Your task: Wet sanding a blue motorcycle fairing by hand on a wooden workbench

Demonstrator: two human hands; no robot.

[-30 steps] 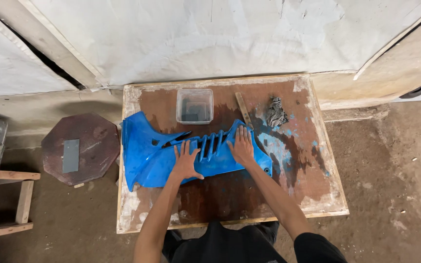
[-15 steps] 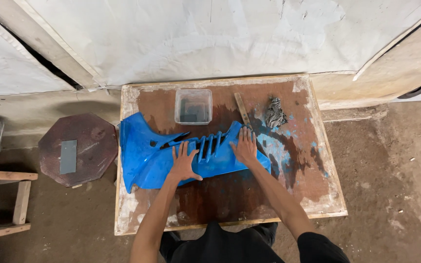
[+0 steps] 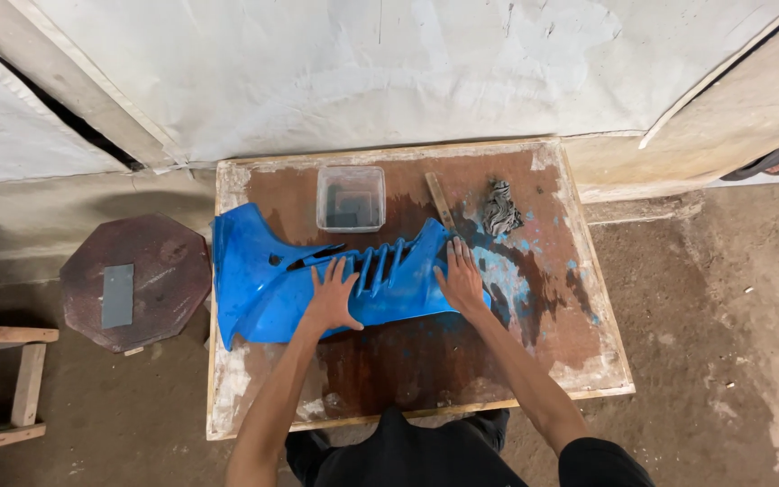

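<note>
Now both palms press flat, fingers spread: left hand [image 3: 334, 299] mid-panel, right hand [image 3: 460, 281] at its three-o'clock end, pinning the blue panel [image 3: 263, 280] steady across the board [image 3: 534, 361], tub [image 3: 351, 198] at twelve.

Board, centre: blue plastic panel [image 3: 317, 280] lies across it, both hands flat on top.
Board, upper edge: clear plastic tub [image 3: 351, 198], wooden stick [image 3: 440, 202] and grey rag [image 3: 499, 209] stand side by side, with narrow gaps between them.
Board, lower half: bare wet surface [image 3: 426, 361], open passage.
Board, right side: bare stained area [image 3: 579, 298], unobstructed.
Frame left: octagonal stool [image 3: 133, 280] just beside the board edge.
</note>
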